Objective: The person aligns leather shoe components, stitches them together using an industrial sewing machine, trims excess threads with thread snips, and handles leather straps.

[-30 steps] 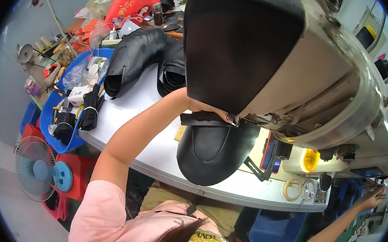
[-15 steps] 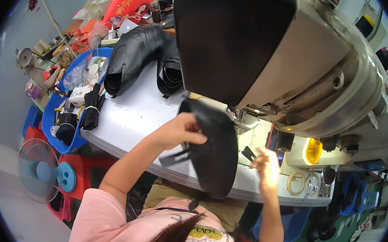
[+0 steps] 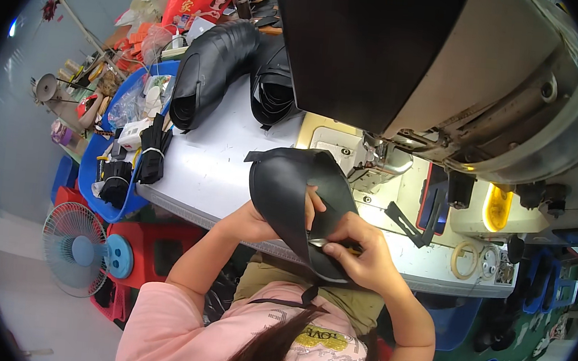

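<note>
A black leather shoe upper, bent round into an open loop, is held up in front of the table's near edge. My left hand grips it from the left, with fingertips showing inside the loop. At its lower right edge, my right hand is closed with thumb and forefinger pinched on the upper. A small shiny bit shows beside the right fingertips, too small to name. To the right, a black strap piece lies on the table under the sewing machine.
Stacked black uppers lie at the back left. A blue basket holds bundled black straps and small items. The machine head looms over the right side. A yellow dish and a tape roll sit on the right. A fan stands at lower left.
The black strap piece left my right hand and now lies on the table. My right hand moved left onto the upper. The upper turned and opened into a loop in my left hand.
</note>
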Action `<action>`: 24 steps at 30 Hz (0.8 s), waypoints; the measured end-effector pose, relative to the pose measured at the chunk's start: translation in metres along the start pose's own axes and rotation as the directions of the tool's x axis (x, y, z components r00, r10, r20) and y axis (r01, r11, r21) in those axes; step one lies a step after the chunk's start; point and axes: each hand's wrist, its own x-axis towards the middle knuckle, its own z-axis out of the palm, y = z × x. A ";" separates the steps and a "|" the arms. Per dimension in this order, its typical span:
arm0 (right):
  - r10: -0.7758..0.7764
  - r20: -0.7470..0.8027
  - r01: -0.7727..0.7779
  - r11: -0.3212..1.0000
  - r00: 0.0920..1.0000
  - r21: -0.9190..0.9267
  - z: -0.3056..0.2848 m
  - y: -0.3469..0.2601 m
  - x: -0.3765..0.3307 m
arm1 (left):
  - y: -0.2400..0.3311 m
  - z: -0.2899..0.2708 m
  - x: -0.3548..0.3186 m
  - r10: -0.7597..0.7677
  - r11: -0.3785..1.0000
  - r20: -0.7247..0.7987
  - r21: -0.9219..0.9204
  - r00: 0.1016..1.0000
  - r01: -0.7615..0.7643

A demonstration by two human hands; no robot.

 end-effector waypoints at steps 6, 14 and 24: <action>-0.048 -0.399 0.193 0.924 0.915 0.331 -0.027 0.022 -0.032 | -0.004 -0.009 -0.010 -0.017 0.926 -0.213 -0.373 0.977 -0.065; 0.326 -0.516 -0.147 0.922 0.792 0.357 -0.017 0.026 0.002 | -0.026 0.045 -0.064 -0.605 0.620 -0.195 -0.723 0.772 0.303; -0.125 -0.584 0.145 0.989 0.802 -0.012 0.015 0.015 -0.007 | 0.004 0.079 -0.033 -0.500 0.802 -0.654 -0.597 0.568 0.019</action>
